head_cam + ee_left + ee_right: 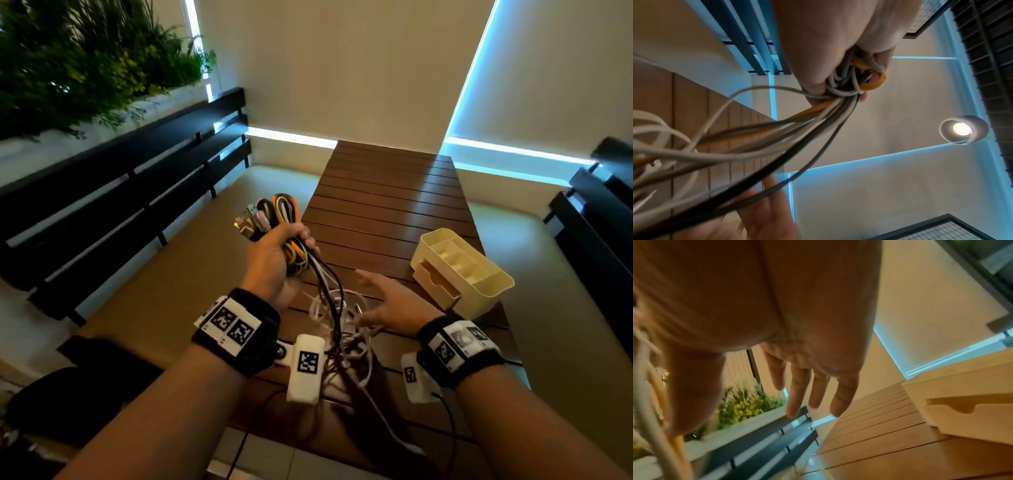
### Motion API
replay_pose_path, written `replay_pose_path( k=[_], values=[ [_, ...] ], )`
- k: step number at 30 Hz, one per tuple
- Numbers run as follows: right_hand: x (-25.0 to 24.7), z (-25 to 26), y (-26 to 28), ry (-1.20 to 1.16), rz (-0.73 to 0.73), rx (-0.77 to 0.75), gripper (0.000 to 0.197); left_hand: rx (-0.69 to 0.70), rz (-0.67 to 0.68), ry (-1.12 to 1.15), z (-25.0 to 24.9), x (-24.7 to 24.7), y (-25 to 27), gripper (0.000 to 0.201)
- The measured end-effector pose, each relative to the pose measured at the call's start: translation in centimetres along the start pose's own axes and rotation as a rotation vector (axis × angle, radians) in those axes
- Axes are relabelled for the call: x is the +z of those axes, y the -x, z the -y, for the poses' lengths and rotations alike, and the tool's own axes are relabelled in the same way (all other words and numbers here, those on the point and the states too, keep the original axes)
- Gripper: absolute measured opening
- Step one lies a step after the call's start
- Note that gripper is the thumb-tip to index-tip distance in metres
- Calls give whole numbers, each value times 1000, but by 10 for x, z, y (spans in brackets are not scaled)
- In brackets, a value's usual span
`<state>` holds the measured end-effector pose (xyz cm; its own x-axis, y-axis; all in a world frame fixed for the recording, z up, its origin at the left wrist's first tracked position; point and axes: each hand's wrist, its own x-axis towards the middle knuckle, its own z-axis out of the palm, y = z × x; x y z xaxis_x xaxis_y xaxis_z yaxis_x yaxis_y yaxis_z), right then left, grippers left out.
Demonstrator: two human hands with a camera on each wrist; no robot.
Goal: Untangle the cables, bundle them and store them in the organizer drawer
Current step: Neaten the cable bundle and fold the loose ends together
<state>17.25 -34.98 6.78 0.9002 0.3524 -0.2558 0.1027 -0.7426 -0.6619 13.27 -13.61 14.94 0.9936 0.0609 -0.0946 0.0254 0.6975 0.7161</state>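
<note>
Left hand [274, 260] grips the cables [284, 219] at 10 o'clock, strands trailing onto my table [387, 192]. Right hand [394, 305], fingers spread, apparently holds nothing. Organizer [479, 291] at 2 o'clock.

A dark slatted wooden table [387, 192] runs away toward pale cream walls [342, 68] edged with strips of cool blue light [472, 85]. Black slatted benches [130, 192] stand along both sides on a tan floor [178, 301], with green foliage [78, 58] behind the left one. A round ceiling lamp [962, 129] glows overhead.
</note>
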Motion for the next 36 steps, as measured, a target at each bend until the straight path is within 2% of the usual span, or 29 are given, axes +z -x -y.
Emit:
replay_pose_path(
  k=[2, 3, 7, 9, 12, 13, 15, 18, 21, 24, 25, 28, 29, 31, 34, 36],
  values=[
    [3, 18, 14, -69, -65, -36, 72, 3, -26, 11, 6, -5, -3, 17],
    [8, 25, 19, -95, -47, -50, 63, 7, -29, 20, 8, -4, -3, 17],
    [31, 46, 35, -255, 147, -93, 68, 27, 20, 62, 4, 9, 3, 14],
    [35, 50, 35, -283, 101, -124, 54, 39, 56, 85, 1, 15, 7, 10],
    [28, 52, 33, -273, -50, -104, 24, 53, 91, 61, -4, 18, 12, 11],
    [22, 51, 33, -264, -59, -84, 22, 57, 95, 45, -5, 18, 12, 11],
    [9, 51, 35, -277, -52, -72, 32, 75, 85, 9, -8, 15, 12, 12],
    [-14, 55, 42, -377, -98, -114, 56, 93, 53, 5, -14, 8, 10, 14],
    [-29, 65, 51, -526, -144, -200, 65, 101, 79, 27, -20, 3, 9, 9],
    [-42, 79, 63, -773, -120, -308, 67, 78, 204, 28, -22, 2, 9, 4],
    [-44, 84, 66, -792, -90, -351, 70, 56, 259, 31, -21, 2, 9, 8],
    [-33, 96, 64, -561, 33, -396, 90, -30, 451, 75, -17, 5, 10, 21],
    [-25, 98, 60, -541, 83, -376, 90, -56, 519, 95, -15, 6, 10, 28],
    [-13, 98, 54, -680, 156, -338, 70, -92, 622, 121, -12, 8, 10, 33],
    [-11, 95, 52, -992, 200, -283, 33, -109, 686, 133, -16, 8, 10, 30],
    [-13, 90, 50, -1044, 185, -265, 27, -106, 701, 127, -19, 6, 10, 28]
  ],
)
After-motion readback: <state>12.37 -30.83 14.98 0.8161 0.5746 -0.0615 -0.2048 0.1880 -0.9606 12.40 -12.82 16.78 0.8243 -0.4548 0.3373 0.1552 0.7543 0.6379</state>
